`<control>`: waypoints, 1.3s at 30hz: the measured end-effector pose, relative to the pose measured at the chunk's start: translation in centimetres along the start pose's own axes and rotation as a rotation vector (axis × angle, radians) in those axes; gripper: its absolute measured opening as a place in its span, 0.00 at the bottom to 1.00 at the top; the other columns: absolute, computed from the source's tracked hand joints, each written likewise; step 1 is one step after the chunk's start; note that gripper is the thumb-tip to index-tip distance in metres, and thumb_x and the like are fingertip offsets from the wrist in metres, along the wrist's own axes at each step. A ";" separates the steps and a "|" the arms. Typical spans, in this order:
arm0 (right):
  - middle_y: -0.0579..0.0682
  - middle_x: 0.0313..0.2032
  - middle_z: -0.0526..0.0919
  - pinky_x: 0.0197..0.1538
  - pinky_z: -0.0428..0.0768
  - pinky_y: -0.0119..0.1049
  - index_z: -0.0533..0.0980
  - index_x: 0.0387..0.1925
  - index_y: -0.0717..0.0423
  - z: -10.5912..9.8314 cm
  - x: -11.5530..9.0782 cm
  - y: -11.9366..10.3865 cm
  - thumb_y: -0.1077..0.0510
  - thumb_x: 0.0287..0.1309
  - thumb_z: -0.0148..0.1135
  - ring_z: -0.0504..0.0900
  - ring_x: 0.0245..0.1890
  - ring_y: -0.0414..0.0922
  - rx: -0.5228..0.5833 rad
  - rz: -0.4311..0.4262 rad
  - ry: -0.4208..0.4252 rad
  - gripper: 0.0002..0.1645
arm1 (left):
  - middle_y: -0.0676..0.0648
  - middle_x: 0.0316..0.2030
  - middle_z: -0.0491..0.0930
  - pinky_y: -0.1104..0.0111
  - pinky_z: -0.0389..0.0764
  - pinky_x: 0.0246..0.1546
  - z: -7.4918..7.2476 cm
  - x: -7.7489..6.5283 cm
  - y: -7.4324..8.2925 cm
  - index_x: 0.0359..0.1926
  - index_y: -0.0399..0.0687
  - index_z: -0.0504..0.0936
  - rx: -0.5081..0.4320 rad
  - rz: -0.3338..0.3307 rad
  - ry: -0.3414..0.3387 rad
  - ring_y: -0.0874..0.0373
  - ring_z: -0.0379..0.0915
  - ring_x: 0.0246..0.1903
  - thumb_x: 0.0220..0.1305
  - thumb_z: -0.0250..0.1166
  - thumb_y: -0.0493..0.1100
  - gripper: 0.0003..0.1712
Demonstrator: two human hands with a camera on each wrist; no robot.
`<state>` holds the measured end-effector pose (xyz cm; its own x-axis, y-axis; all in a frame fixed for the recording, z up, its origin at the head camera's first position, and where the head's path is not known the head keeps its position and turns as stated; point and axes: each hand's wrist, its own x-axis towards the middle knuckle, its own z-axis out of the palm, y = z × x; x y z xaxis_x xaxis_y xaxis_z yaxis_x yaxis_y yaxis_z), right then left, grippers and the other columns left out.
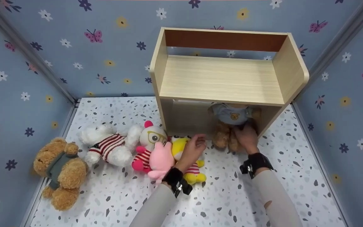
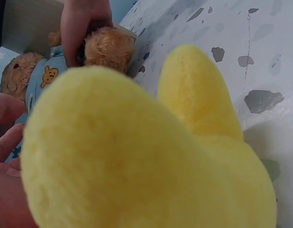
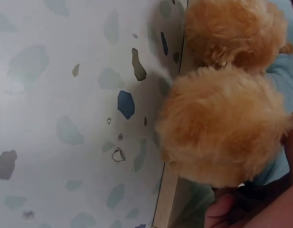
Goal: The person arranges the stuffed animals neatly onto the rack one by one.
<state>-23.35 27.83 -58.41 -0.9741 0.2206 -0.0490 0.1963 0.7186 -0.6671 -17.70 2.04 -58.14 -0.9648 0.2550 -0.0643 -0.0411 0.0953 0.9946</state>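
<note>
A brown teddy bear [image 1: 224, 114] in a light blue shirt sits upright in the lower compartment of the small wooden shelf [image 1: 219, 78], its head hidden under the middle board. My right hand [image 1: 247, 137] grips the bear low on its right-hand side, next to a leg; in the right wrist view its fingers [image 3: 220, 209] curl in behind a fuzzy foot [image 3: 222, 126]. Over a yellow plush toy [image 1: 196, 178] hovers my left hand [image 1: 194, 148], fingers loosely bent with nothing in them, near the shelf's front opening. That toy's yellow limbs [image 2: 103, 152] fill much of the left wrist view.
Left of the shelf lie a pink plush toy [image 1: 162, 157], a panda-like toy with yellow glasses [image 1: 148, 137], a white bear in a striped sweater [image 1: 118, 156] and a brown bear in a green top [image 1: 72, 170]. Flowered walls [image 1: 106, 47] enclose the speckled floor [image 1: 225, 201].
</note>
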 end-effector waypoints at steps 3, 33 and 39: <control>0.75 0.59 0.75 0.60 0.75 0.64 0.54 0.76 0.70 -0.2 -0.5 -0.1 0.44 0.73 0.56 0.76 0.59 0.70 -0.004 -0.033 0.033 0.46 | 0.34 0.64 0.74 0.58 0.76 0.64 0.0 0.0 0.2 0.68 0.34 0.71 0.003 -0.012 0.007 0.46 0.73 0.64 0.74 0.58 0.35 0.24; 0.66 0.65 0.74 0.69 0.67 0.56 0.71 0.68 0.67 -0.8 -7.7 1.4 0.61 0.68 0.61 0.71 0.66 0.61 0.083 -0.291 0.082 0.30 | 0.36 0.63 0.76 0.53 0.73 0.67 -12.3 -2.7 3.5 0.65 0.35 0.74 0.028 0.127 0.284 0.41 0.72 0.65 0.74 0.58 0.33 0.21; 0.65 0.64 0.75 0.67 0.69 0.57 0.74 0.65 0.67 -2.0 -8.4 1.4 0.62 0.65 0.64 0.73 0.64 0.62 0.104 -0.338 0.093 0.29 | 0.36 0.63 0.76 0.55 0.72 0.68 -15.6 -3.6 4.3 0.65 0.34 0.74 0.011 0.117 0.354 0.45 0.71 0.67 0.74 0.58 0.33 0.21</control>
<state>-14.71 28.34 -57.47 -0.9666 0.0449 0.2522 -0.1522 0.6911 -0.7065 -18.44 -13.44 -52.34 -0.9929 -0.0840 0.0840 0.0758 0.0962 0.9925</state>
